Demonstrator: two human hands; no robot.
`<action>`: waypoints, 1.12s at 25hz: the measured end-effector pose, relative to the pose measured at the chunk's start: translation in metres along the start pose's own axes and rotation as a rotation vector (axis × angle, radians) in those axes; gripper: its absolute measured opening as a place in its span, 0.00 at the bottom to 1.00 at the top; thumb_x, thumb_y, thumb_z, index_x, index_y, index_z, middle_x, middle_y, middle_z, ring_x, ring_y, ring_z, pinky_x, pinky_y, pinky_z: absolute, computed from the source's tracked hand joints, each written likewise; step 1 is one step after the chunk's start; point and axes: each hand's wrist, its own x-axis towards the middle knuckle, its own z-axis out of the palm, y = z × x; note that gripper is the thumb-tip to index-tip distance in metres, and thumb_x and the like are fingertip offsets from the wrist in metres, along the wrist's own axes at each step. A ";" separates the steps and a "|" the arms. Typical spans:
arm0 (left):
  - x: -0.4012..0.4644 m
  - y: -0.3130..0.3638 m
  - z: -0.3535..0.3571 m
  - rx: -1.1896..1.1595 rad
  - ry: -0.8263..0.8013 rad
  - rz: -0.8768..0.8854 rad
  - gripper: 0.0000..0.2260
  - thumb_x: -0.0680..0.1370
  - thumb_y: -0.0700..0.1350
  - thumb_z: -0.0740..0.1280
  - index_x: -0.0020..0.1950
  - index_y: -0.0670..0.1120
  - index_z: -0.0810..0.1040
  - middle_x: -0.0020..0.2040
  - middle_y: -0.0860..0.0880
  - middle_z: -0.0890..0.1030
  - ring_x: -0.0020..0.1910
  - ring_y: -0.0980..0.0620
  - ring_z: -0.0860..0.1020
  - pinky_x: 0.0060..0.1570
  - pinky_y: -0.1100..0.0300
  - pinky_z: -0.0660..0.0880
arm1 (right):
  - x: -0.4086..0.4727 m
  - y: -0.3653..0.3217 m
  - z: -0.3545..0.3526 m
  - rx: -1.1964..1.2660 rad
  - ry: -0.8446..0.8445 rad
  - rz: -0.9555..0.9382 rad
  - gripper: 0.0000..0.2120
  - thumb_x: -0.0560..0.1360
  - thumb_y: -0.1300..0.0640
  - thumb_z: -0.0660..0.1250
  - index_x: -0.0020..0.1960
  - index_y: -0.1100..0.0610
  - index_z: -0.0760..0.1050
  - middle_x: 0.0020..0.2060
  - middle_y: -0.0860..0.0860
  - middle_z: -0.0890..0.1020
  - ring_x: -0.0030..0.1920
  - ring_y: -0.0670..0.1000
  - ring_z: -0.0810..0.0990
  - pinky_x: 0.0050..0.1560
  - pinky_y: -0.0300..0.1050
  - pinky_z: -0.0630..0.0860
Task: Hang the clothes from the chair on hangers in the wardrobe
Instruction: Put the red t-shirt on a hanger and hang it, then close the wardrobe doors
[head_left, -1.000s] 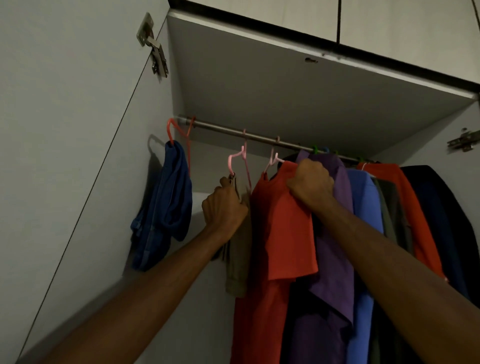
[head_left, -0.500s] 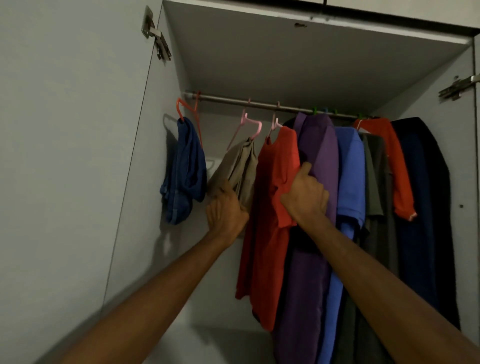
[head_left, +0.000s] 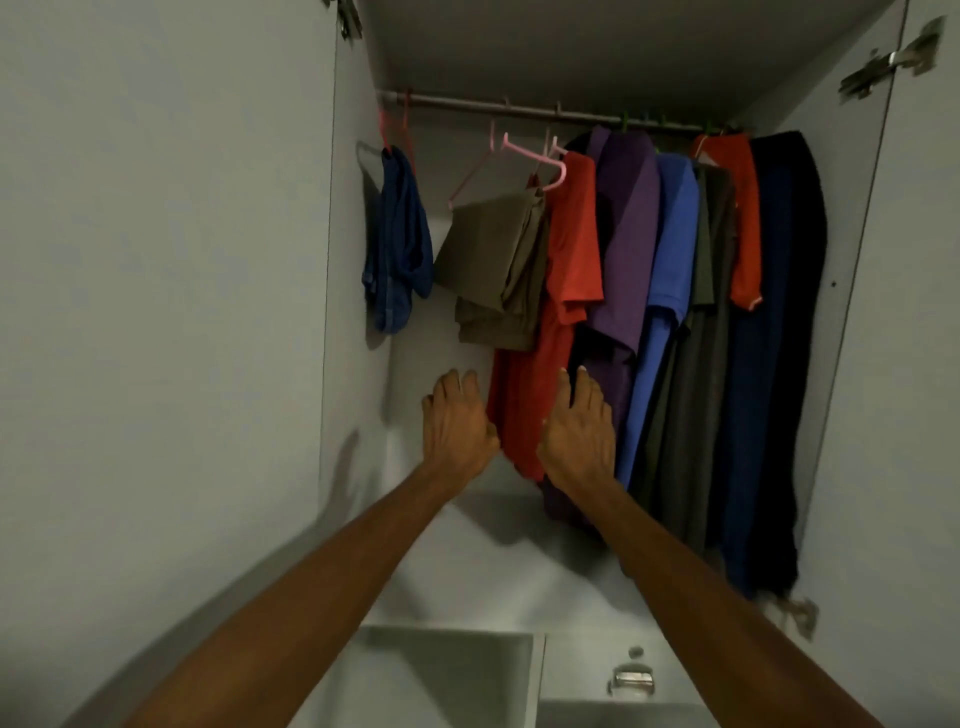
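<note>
The olive-brown folded trousers (head_left: 493, 270) hang over the bar of a pink hanger (head_left: 524, 156), which is tilted on the wardrobe rail (head_left: 519, 109), to the left of a red shirt (head_left: 566, 291) on its own pale hanger. Both hands are low, under the trousers and holding nothing. The left hand (head_left: 457, 421) is just left of the red shirt's hem, fingers loosely bent and spread, whether it brushes the cloth I cannot tell. The right hand (head_left: 576, 431) lies in front of the lower red shirt and the purple shirt (head_left: 623, 234) beside it, fingers fairly straight. Further right hang a blue shirt (head_left: 670, 249), a dark grey garment (head_left: 696, 364), an orange-red top (head_left: 743, 218) and a long navy piece (head_left: 779, 312). At the far left of the rail a blue garment (head_left: 400, 239) dangles from a red hanger (head_left: 387, 124). Below sits a drawer with a metal lock (head_left: 631, 680)
</note>
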 end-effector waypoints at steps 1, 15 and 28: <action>-0.019 0.000 -0.005 0.010 -0.038 -0.009 0.29 0.69 0.42 0.69 0.70 0.40 0.70 0.63 0.40 0.75 0.61 0.40 0.74 0.58 0.46 0.73 | -0.019 0.001 -0.002 -0.002 -0.038 0.001 0.37 0.74 0.59 0.67 0.80 0.65 0.58 0.76 0.68 0.63 0.74 0.69 0.66 0.71 0.65 0.67; -0.204 0.059 -0.028 0.035 -0.217 -0.084 0.29 0.71 0.38 0.69 0.72 0.39 0.69 0.69 0.39 0.73 0.67 0.39 0.72 0.63 0.47 0.72 | -0.221 0.046 -0.046 0.025 -0.255 0.010 0.35 0.82 0.48 0.62 0.82 0.63 0.54 0.80 0.66 0.57 0.80 0.66 0.57 0.78 0.61 0.59; -0.393 0.254 0.013 -0.220 -0.484 -0.080 0.31 0.73 0.38 0.68 0.76 0.39 0.66 0.73 0.38 0.70 0.71 0.39 0.69 0.70 0.46 0.69 | -0.421 0.253 -0.166 0.035 -0.220 0.311 0.28 0.84 0.55 0.61 0.80 0.62 0.58 0.80 0.62 0.60 0.79 0.63 0.58 0.79 0.59 0.58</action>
